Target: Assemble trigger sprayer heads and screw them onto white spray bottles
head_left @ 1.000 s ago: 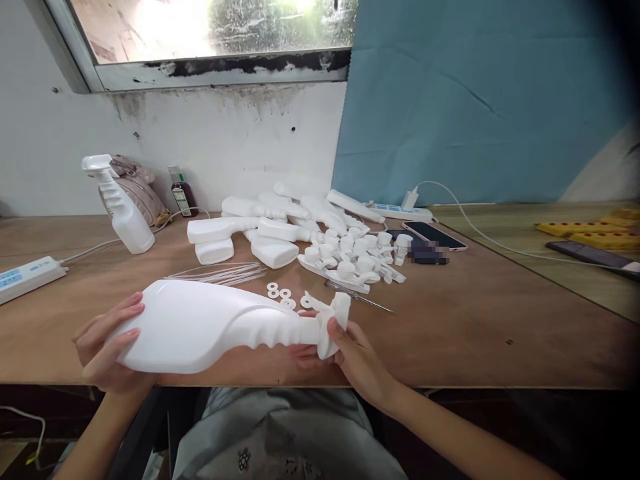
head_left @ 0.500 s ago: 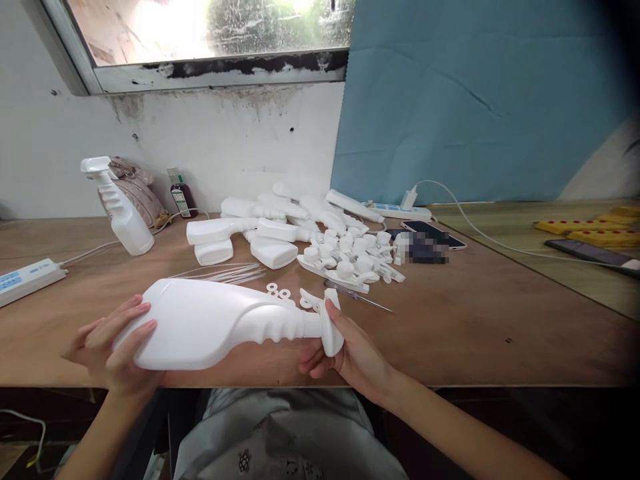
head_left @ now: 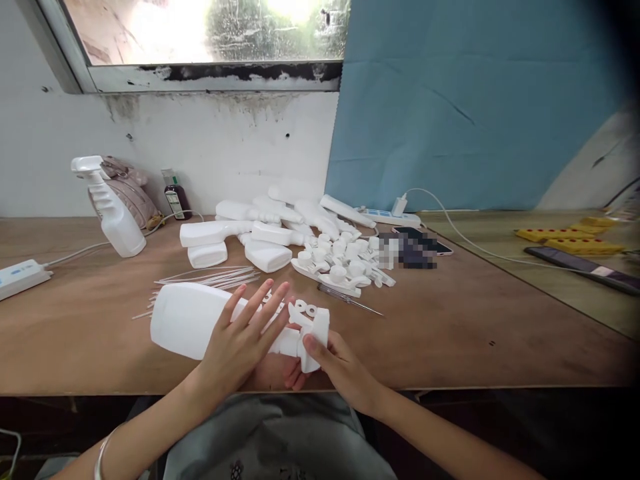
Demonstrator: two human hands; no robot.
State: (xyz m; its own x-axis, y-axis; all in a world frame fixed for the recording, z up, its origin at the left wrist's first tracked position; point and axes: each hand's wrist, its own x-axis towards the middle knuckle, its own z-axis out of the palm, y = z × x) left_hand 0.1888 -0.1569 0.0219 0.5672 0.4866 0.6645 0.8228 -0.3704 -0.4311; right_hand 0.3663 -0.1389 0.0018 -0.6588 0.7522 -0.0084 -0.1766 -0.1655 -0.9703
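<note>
Above the near edge of the brown, flat tabletop (head_left: 430,333), a white plastic bottle with a broad body (head_left: 185,321) lies sideways, its base to the left. The right hand (head_left: 337,367) has thumb and fingers closed around the white plastic trigger spray head (head_left: 321,327) at the bottle's neck. The left hand (head_left: 240,341) spreads flat over the grip, fingers extended; whether it presses is unclear. Good handling likely calls for a steady body, the head square to the neck, and even, unforced pressure.
</note>
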